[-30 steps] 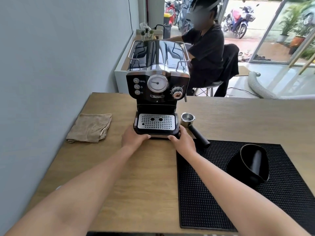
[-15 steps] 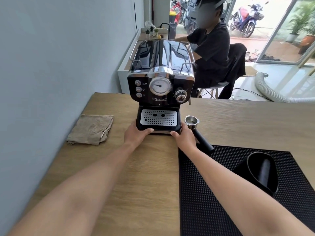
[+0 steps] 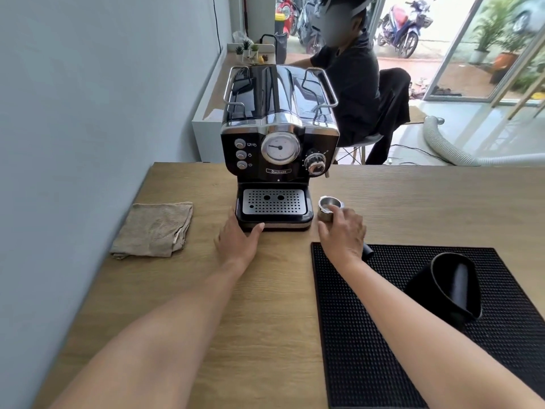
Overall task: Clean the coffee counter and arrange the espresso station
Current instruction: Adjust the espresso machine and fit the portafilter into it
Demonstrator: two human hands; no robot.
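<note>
Black and chrome espresso machine (image 3: 278, 143) upright at centre frame on the wooden counter (image 3: 265, 290). Left hand (image 3: 237, 239) flat, fingers spread, thumb touching the drip tray's front edge. Right hand (image 3: 343, 231) draped over the portafilter (image 3: 328, 208) just right of the machine; grip cannot be told. Folded beige cloth (image 3: 153, 228) at left. Black knock box (image 3: 448, 286) tipped on the rubber mat (image 3: 383, 349), lower right.
</note>
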